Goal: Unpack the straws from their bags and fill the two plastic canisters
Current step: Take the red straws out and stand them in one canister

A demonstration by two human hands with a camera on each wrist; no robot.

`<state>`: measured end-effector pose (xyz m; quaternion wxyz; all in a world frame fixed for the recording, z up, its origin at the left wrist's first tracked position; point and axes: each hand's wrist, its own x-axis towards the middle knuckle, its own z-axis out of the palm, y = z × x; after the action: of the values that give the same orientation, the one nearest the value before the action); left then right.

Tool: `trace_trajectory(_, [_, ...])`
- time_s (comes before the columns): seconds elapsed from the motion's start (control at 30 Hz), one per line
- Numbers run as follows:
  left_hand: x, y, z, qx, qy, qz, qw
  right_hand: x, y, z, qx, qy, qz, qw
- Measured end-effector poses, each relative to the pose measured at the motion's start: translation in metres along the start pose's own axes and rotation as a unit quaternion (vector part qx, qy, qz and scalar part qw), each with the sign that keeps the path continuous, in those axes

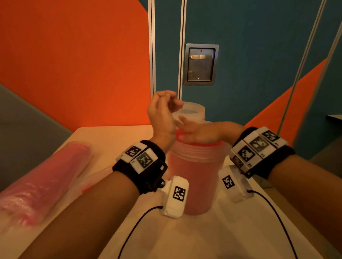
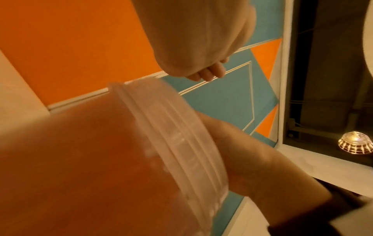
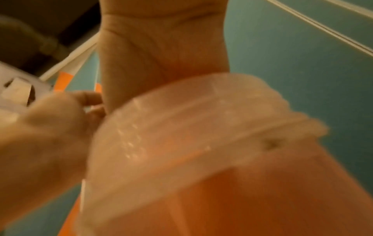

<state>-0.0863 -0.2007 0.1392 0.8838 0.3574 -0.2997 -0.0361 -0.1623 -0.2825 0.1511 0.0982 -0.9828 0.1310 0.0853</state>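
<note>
A translucent jar [image 1: 193, 182] of red contents stands upright on the bench [image 1: 210, 240], mouth up, long axis vertical; the right hand [image 1: 197, 133] lies flat across its mouth, gripping nothing; the left hand [image 1: 163, 109] hovers above, loosely curled, apparently empty; pressing straight down, centred, should stop it tipping.

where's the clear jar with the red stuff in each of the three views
head: jar at the centre, just below the middle.
left wrist: jar fills the lower left, ribbed rim slanting across the middle.
right wrist: jar fills the lower right, blurred rim arcing across the middle.
shared landmark: the orange and teal wall behind it.
</note>
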Motion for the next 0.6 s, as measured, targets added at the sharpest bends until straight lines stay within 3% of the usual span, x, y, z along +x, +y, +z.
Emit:
trace_trajectory(0.1, [0.005,0.018,-0.036,0.079,-0.021,0.044,0.996,-0.011,-0.020,-0.008,0.076,0.230,-0.033,0.970])
trace_trajectory(0.17, [0.009,0.027,-0.070,0.177,-0.058,0.016,0.982,-0.019,-0.047,-0.011,0.088,0.353,-0.079,0.928])
trace_trajectory(0.2, [0.010,0.031,-0.090,0.229,-0.080,-0.017,0.970,-0.022,-0.063,-0.012,0.089,0.375,-0.105,0.917])
trace_trajectory(0.27, [0.009,0.037,-0.129,0.331,-0.127,-0.092,0.930,-0.026,-0.097,-0.012,0.084,0.335,-0.149,0.927])
trace_trajectory(0.37, [-0.005,0.049,-0.182,0.454,-0.184,-0.193,0.850,-0.010,-0.134,0.003,0.027,0.167,-0.183,0.968])
trace_trajectory(0.5, [-0.030,0.054,-0.218,0.515,-0.260,-0.319,0.752,0.059,-0.153,0.069,-0.103,-0.039,-0.140,0.984])
trace_trajectory(0.53, [-0.035,0.051,-0.222,0.529,-0.280,-0.330,0.730,0.077,-0.151,0.088,-0.112,-0.078,-0.117,0.984])
trace_trajectory(0.6, [-0.039,0.037,-0.235,0.610,-0.323,-0.289,0.664,0.100,-0.146,0.119,-0.120,-0.099,-0.098,0.983])
